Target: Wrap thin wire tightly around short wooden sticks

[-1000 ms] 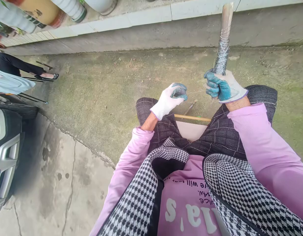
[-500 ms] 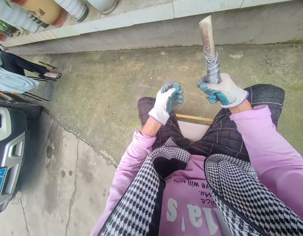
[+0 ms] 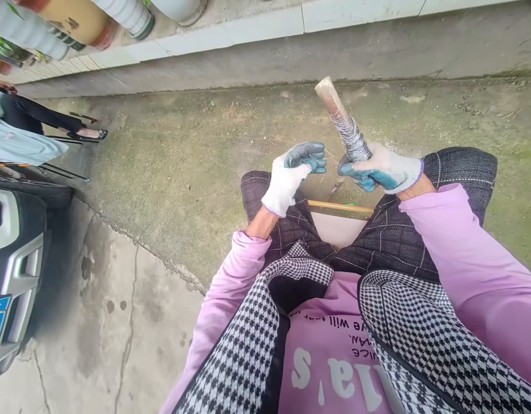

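Note:
My right hand (image 3: 379,168), in a white glove with blue-grey coated fingers, is closed round the lower part of a stick (image 3: 331,95) wound with thin silvery wire (image 3: 354,138). The bare upper end of the stick tilts up and to the left. Across from it, my left hand (image 3: 296,172) wears the same kind of glove. Its fingers are bent towards the thumb, and a thin loose strand of wire (image 3: 329,155) runs from its fingertips towards the right hand. The lower end of the stick is hidden by the right glove.
A bamboo-coloured rod (image 3: 338,205) and a pale panel (image 3: 336,230) lie between my knees. At left are a parked car (image 3: 19,276) and a seated person's leg (image 3: 49,118). Flower pots (image 3: 131,17) stand on a tiled ledge (image 3: 260,27) beyond the concrete ground.
The wire-wound stick has tipped left and come lower, its top swinging towards my left hand. The hands are slightly closer together, and the left fingers have straightened a little.

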Demonstrator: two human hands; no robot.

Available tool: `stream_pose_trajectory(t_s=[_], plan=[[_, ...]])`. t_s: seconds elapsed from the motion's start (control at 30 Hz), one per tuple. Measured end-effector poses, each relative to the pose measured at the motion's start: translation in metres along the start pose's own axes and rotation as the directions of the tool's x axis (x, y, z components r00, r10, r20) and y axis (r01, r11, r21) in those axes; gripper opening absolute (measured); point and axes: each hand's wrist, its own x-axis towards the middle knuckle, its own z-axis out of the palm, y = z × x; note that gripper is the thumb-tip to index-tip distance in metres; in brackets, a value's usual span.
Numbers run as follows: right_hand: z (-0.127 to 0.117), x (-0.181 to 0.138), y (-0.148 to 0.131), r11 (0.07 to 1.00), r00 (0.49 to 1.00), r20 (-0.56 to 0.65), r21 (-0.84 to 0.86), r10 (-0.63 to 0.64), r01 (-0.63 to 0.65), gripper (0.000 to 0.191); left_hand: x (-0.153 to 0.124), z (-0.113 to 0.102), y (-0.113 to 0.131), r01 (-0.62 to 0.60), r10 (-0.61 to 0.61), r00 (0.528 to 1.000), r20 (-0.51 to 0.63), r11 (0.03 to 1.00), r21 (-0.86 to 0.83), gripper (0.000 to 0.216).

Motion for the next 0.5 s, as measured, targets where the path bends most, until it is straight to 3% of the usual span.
stream_pose_trajectory(t_s=[0.1, 0.23, 0.37, 0.5], plan=[[0.0, -0.001, 0.0, 1.0, 1.0, 0.028, -0.002, 0.006, -0.006, 0.066, -0.001, 0.0, 0.001, -0.115, 0.119, 0.993, 0.002, 0.952, 0.284, 0.034], [0.001, 0.0, 0.002, 0.999, 0.998, 0.058, -0.02, 0.03, -0.029, 0.067, -0.001, -0.009, -0.002, -0.243, 0.235, 0.967, 0.097, 0.744, 0.623, 0.03], [-0.001, 0.0, 0.004, 0.999, 0.998, 0.048, -0.013, 0.044, -0.044, 0.066, -0.001, -0.019, -0.003, -0.255, 0.233, 0.964, 0.126, 0.688, 0.679, 0.022], [-0.006, 0.001, 0.006, 0.998, 0.998, 0.012, -0.02, 0.054, -0.053, 0.057, 0.002, -0.022, 0.005, -0.217, 0.201, 0.975, 0.089, 0.814, 0.539, 0.01]])
